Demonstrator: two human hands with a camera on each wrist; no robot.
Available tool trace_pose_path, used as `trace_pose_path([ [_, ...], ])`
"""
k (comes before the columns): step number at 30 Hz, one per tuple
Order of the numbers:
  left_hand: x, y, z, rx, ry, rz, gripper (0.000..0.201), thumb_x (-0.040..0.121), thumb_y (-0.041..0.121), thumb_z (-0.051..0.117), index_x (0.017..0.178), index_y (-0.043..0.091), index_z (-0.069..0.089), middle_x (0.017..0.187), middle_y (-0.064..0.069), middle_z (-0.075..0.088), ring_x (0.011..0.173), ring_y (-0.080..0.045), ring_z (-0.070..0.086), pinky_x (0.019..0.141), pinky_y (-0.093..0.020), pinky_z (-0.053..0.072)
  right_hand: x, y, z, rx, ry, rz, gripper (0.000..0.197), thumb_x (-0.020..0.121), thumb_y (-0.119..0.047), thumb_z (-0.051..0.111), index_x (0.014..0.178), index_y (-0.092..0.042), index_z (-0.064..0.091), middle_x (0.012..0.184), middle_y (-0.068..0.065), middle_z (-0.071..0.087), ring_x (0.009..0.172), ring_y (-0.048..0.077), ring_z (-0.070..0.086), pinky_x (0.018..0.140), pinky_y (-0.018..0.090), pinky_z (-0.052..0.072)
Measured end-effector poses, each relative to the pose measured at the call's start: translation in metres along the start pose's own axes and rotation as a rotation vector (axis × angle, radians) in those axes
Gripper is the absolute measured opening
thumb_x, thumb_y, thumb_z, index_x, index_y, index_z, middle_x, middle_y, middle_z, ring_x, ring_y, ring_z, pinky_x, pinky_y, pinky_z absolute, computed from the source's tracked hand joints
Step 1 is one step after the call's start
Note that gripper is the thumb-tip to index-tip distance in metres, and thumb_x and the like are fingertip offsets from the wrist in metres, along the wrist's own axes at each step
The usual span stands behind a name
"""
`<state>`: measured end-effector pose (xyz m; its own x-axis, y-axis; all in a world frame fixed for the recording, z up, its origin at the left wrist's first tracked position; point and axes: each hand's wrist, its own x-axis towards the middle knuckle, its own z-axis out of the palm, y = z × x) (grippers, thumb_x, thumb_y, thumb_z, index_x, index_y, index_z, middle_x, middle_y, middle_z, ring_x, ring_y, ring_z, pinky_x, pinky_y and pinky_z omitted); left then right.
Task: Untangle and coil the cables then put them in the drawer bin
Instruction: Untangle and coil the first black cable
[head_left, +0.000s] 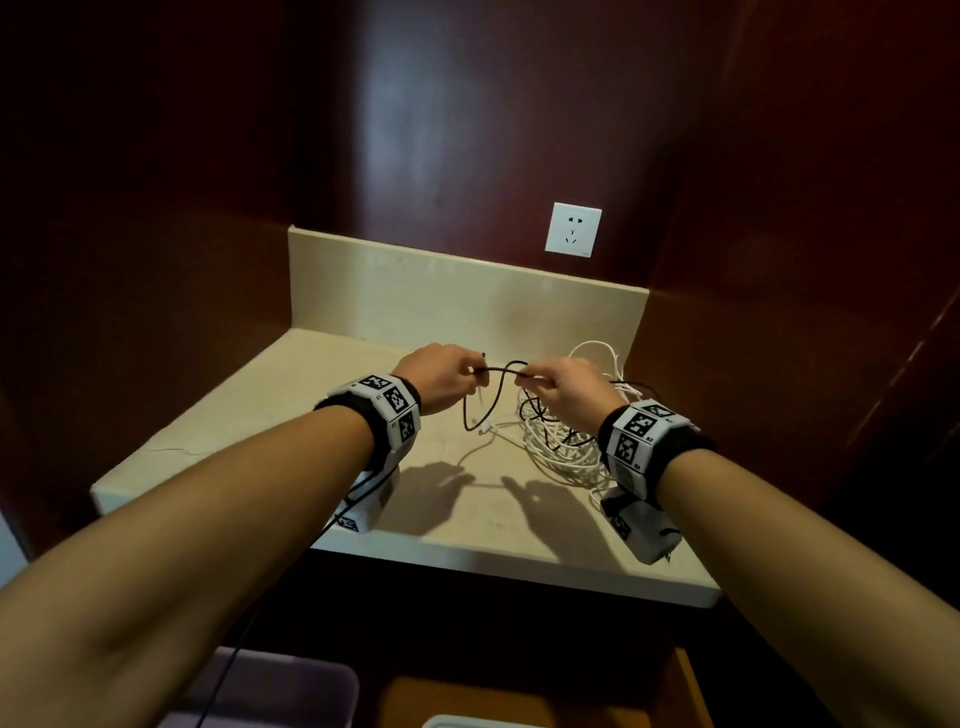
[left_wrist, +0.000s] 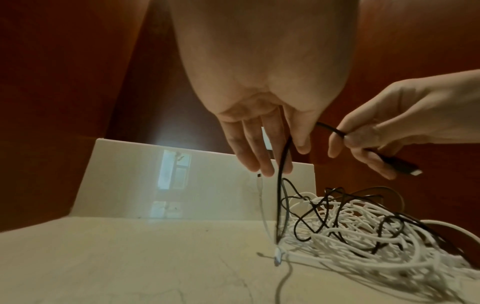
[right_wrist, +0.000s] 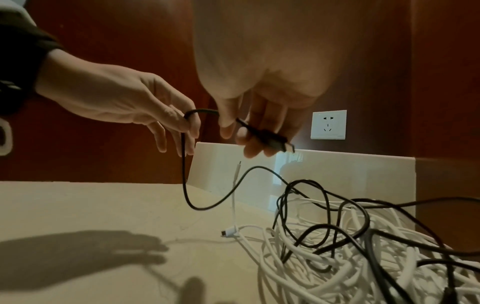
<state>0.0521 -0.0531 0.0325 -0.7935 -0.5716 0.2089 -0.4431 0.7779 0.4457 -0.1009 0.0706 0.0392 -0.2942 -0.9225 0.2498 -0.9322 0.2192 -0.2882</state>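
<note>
Above counter (head_left: 249, 415): both hands raised.
Left hand (head_left: 441, 376): pinches black cable (right_wrist: 192, 202).
Right hand (head_left: 563, 387): pinches same cable near plug (right_wrist: 275, 142).
Tangle (head_left: 558, 441): white, black cables, counter right.
Writing: none legible.

No legible text, only blurred small characters beside the wrist bands' (head_left: 395, 410) square markers

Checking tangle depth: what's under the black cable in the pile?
The black cable loops over a heap of white cable on the counter. Its far end is buried; deeper crossings are hidden.
</note>
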Motion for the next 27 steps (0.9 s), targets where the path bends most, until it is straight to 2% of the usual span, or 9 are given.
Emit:
trace_pose_path([
  [2,-0.002,-0.003,0.0,-0.008,-0.018,0.001,0.022,0.097,0.022,0.051,0.105,0.029,0.071,0.099,0.005,0.072,0.099,-0.016,0.063,0.089,-0.036,0.05,-0.001,0.0,0.003,-0.026,-0.066,0.021,0.022,0.098,-0.029,0.055,0.112,-0.022,0.071,0.088,-0.003,0.066,0.084,0.018,0.061,0.072,0.029,0.046],
  [5,-0.004,-0.01,-0.002,0.007,-0.027,-0.018,0.025,0.094,0.018,0.057,0.108,0.031,0.073,0.103,0.005,0.072,0.099,-0.017,0.061,0.088,-0.036,0.051,0.001,-0.003,0.008,-0.009,-0.137,0.028,0.021,0.096,-0.03,0.058,0.109,-0.021,0.072,0.083,-0.006,0.064,0.085,0.018,0.063,0.076,0.032,0.052],
  [9,-0.008,-0.024,-0.009,0.009,-0.036,-0.057,0.025,0.092,0.014,0.059,0.107,0.027,0.075,0.102,0.003,0.073,0.096,-0.017,0.061,0.084,-0.031,0.05,0.01,-0.01,0.012,0.027,-0.193,0.014,0.024,0.092,-0.035,0.061,0.109,-0.022,0.072,0.098,-0.001,0.07,0.09,0.016,0.063,0.08,0.03,0.051],
  [13,-0.011,-0.035,-0.011,0.042,-0.043,-0.112,0.034,0.088,0.003,0.052,0.097,0.025,0.077,0.104,-0.002,0.072,0.1,-0.022,0.06,0.081,-0.026,0.044,0.022,-0.017,0.015,0.054,-0.178,0.025,0.026,0.094,-0.03,0.058,0.114,-0.019,0.069,0.107,0.0,0.068,0.097,0.016,0.062,0.087,0.03,0.049],
  [15,-0.013,-0.039,-0.01,0.048,-0.069,-0.142,0.043,0.084,-0.004,0.045,0.094,0.023,0.077,0.11,-0.004,0.07,0.106,-0.024,0.059,0.085,-0.026,0.044,0.03,-0.015,0.019,0.024,-0.157,0.025,0.027,0.095,-0.025,0.055,0.117,-0.017,0.068,0.113,0.001,0.068,0.101,0.019,0.062,0.091,0.033,0.05],
  [17,-0.014,-0.043,-0.009,0.053,-0.104,-0.165,0.049,0.08,-0.007,0.039,0.094,0.021,0.077,0.116,-0.006,0.069,0.111,-0.025,0.058,0.094,-0.031,0.046,0.039,-0.01,0.023,-0.049,-0.127,0.027,0.029,0.095,-0.019,0.05,0.119,-0.017,0.067,0.119,0.003,0.068,0.105,0.021,0.062,0.092,0.036,0.051],
  [20,-0.014,-0.051,-0.009,0.04,-0.136,-0.185,0.048,0.08,-0.005,0.038,0.097,0.02,0.076,0.116,-0.006,0.069,0.111,-0.025,0.058,0.098,-0.034,0.046,0.052,0.0,0.03,-0.16,-0.087,0.076,0.035,0.094,-0.013,0.049,0.126,-0.019,0.061,0.128,0.003,0.061,0.114,0.023,0.057,0.093,0.034,0.047],
  [23,-0.014,-0.057,-0.009,0.02,-0.149,-0.193,0.04,0.082,0.001,0.045,0.098,0.019,0.076,0.111,-0.005,0.071,0.107,-0.023,0.06,0.096,-0.032,0.047,0.063,0.008,0.037,-0.208,-0.082,0.136,0.043,0.092,-0.01,0.049,0.135,-0.018,0.052,0.136,0.006,0.052,0.122,0.024,0.05,0.097,0.037,0.043],
  [27,-0.012,-0.066,-0.006,-0.001,-0.167,-0.194,0.022,0.087,0.017,0.058,0.099,0.017,0.076,0.105,-0.004,0.072,0.102,-0.021,0.062,0.092,-0.032,0.049,0.075,0.013,0.042,-0.205,-0.11,0.2,0.062,0.09,-0.002,0.046,0.148,-0.014,0.032,0.149,0.009,0.04,0.136,0.027,0.038,0.107,0.041,0.036],
])
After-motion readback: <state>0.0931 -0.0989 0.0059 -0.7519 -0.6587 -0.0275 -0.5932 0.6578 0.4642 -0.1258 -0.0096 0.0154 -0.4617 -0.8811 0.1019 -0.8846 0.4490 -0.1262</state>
